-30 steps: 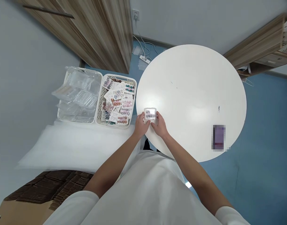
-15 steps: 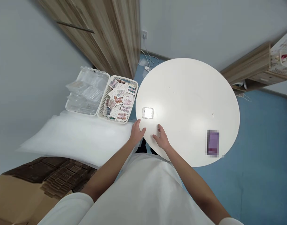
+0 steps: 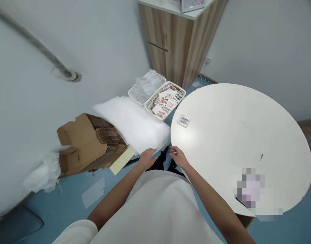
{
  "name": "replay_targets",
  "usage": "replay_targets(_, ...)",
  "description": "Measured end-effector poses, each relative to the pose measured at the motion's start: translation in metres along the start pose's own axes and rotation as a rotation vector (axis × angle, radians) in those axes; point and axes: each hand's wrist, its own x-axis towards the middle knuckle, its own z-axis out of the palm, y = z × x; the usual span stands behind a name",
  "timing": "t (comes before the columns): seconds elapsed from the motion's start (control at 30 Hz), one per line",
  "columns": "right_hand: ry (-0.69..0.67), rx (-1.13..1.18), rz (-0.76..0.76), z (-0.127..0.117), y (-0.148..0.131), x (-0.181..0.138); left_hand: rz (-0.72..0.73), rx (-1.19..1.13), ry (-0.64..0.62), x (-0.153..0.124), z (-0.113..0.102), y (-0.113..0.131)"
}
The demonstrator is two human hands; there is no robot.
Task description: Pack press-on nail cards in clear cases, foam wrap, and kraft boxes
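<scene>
Left hand [image 3: 146, 159] seemingly farther from table-edge [image 3: 173, 134]

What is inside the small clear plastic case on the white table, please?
Two rows of press-on nails show inside the clear plastic case; their designs are too small to tell, and whatever lies beneath them is covered.

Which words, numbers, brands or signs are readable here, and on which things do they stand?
No text can be read.
Cards in the white basket: any print is too small and blurred.
Small clear case on the round table: no legible lettering.
Pixelated purplish thing: masked, nothing readable.
</scene>
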Motion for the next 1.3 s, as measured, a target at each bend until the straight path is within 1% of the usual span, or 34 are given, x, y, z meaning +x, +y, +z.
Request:
replay_targets(0.1, -0.086, -0.075, -0.027, 0.016, -0.007, 0.012, -0.081, -0.013, 0.111, -0.015, -0.008, -0.011)
replay_targets(0.17, -0.110, -0.120, -0.039, 0.029, -0.009, 0.023, -0.122, -0.021, 0.192, -0.020, -0.013, -0.017)
replay_targets(0.23, -0.122, -0.146, -0.051, 0.045, -0.010, 0.033, -0.148, -0.021, 0.245, -0.023, -0.016, -0.022)
replay_targets(0.3, -0.142, -0.155, -0.053, 0.061, -0.011, 0.043, -0.153, -0.022, 0.242, -0.024, -0.018, -0.028)
replay_targets(0.37, -0.133, -0.176, -0.055, 0.077, -0.014, 0.054, -0.136, -0.011, 0.199, -0.025, -0.020, -0.035)
replay_targets(0.4, -0.098, -0.199, -0.064, 0.085, -0.015, 0.060, -0.121, 0.004, 0.177, -0.025, -0.021, -0.038)
replay_targets(0.47, 0.030, -0.256, -0.079, 0.096, -0.017, 0.075, -0.092, 0.045, 0.142, -0.025, -0.024, -0.048)
replay_targets(0.5, 0.110, -0.274, -0.063, 0.100, -0.017, 0.083, -0.082, 0.063, 0.129, -0.025, -0.027, -0.053)
replay_targets(0.57, 0.241, -0.252, 0.027, 0.106, -0.017, 0.099, -0.080, 0.077, 0.103, -0.023, -0.033, -0.065)
replay_targets(0.63, 0.302, -0.190, 0.116, 0.109, -0.015, 0.114, -0.089, 0.063, 0.082, -0.022, -0.039, -0.077)
replay_targets(0.7, 0.317, -0.145, 0.128, 0.111, -0.015, 0.123, -0.092, 0.036, 0.071, -0.021, -0.045, -0.087)
replay_targets(0.77, 0.327, -0.132, 0.103, 0.113, -0.019, 0.125, -0.090, 0.010, 0.073, -0.022, -0.049, -0.094)
replay_targets(0.83, 0.365, -0.121, 0.067, 0.116, -0.028, 0.121, -0.082, -0.012, 0.095, -0.023, -0.053, -0.098)
replay_targets(0.93, 0.456, -0.109, -0.024, 0.123, -0.052, 0.108, -0.035, -0.048, 0.146, -0.022, -0.058, -0.098)
replay_targets(1.0, 0.482, -0.086, -0.058, 0.127, -0.072, 0.097, 0.003, -0.088, 0.174, -0.019, -0.061, -0.094)
replay_targets(1.07, 0.422, -0.015, -0.058, 0.131, -0.092, 0.086, 0.043, -0.153, 0.191, -0.014, -0.065, -0.089)
replay_targets(1.1, 0.370, 0.036, -0.067, 0.133, -0.101, 0.080, 0.060, -0.193, 0.196, -0.012, -0.067, -0.086)
replay_targets(1.23, 0.082, 0.248, -0.127, 0.141, -0.128, 0.056, 0.095, -0.351, 0.211, -0.006, -0.071, -0.071)
replay_targets(1.3, -0.031, 0.328, -0.129, 0.144, -0.138, 0.045, 0.108, -0.404, 0.266, -0.007, -0.071, -0.065)
